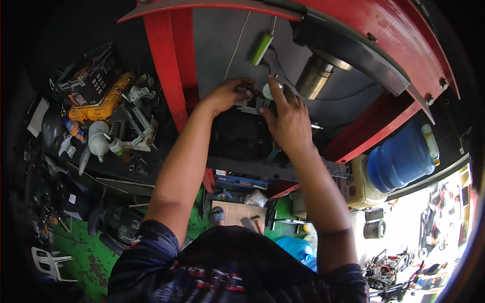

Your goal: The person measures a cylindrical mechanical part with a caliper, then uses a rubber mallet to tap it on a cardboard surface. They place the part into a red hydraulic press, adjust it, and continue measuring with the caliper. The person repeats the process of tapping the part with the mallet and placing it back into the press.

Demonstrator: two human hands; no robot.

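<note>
A round white-faced dial gauge [267, 91] stands in front of me, near the middle of the red press frame. My right hand [290, 116] is around its right side, index finger stretched along it and thumb below. Left of the gauge, my left hand [230, 96] has its fingers curled together at a small dark part; what exactly they pinch is too small to make out. Just under both hands a thin metal shaft [250, 109] runs crosswise, its right end [316, 126] showing past my right hand. Beneath it sits a dark block-like support [237, 134].
The press's red uprights [172, 65] flank the work, with a steel ram [316, 78] hanging at upper right. A green box [261, 49] hangs on cables behind. Left are a carton [88, 76], bottles and tools; right, a blue water jug [399, 159].
</note>
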